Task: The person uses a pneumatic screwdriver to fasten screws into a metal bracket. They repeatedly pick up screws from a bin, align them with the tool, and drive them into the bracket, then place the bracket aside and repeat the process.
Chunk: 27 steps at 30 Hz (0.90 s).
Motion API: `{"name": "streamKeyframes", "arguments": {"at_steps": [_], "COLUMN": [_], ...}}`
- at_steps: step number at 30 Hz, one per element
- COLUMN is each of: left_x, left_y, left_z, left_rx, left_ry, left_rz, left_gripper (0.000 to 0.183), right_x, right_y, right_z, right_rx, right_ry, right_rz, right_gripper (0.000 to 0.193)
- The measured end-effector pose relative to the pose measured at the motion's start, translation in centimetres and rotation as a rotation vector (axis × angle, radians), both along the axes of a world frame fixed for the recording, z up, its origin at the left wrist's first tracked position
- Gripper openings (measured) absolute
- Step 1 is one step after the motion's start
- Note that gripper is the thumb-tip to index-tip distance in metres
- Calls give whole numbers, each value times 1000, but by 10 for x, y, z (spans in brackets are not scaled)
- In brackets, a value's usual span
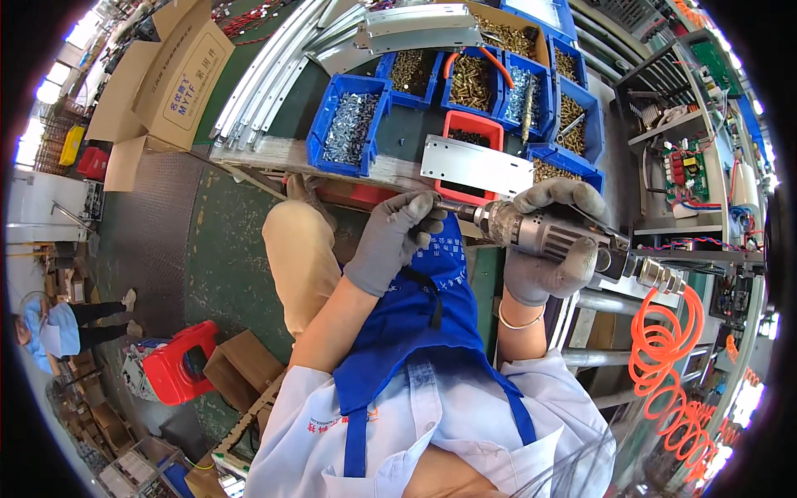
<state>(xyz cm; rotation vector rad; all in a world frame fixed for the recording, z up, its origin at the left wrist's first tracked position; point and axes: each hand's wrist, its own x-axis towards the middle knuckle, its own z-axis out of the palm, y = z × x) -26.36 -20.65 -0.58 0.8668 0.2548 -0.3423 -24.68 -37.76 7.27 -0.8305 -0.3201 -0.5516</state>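
Gripping a silver, cylindrical metal power driver [552, 238], the person's grey-gloved right hand [540, 278] wraps its body. Tool position: at the near side of the wood-edged bench [282, 153], slim metal bit [455, 207] pointing left. Grey-gloved left hand [386, 242]: fingers curled at the bit's tip; whether they pinch it, I cannot tell. Coiled orange hose [638, 340] joins the driver's rear. Flat silver metal plate [477, 169] lies across a red plastic bin [473, 117], near blue plastic bins [340, 168] of small screws [347, 124].
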Motion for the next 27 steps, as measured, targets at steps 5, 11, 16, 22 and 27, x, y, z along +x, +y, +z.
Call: {"name": "streamKeyframes", "arguments": {"at_steps": [5,11,16,22,27], "left_x": [18,68,96,150,151], "left_y": [-13,-12,6,15,14], "left_z": [18,3,20,28,29], "left_rx": [763,1532,1498,1359,1164], "left_ry": [-436,-820,-766,-551,-377], "left_rz": [69,71,-38,-608,-568], "left_gripper": [21,17,29,28,30], "right_x": [21,71,83,81,79], "right_y": [-7,0,-6,12,31], "right_z": [-4,-9,-14,-5,0], "right_rx": [-93,-214,-205,-284,-350], "right_ry": [-14,133,135,99,110], "right_rz": [-8,-42,-1,87,174], "right_gripper": [39,29,26,24,22]}}
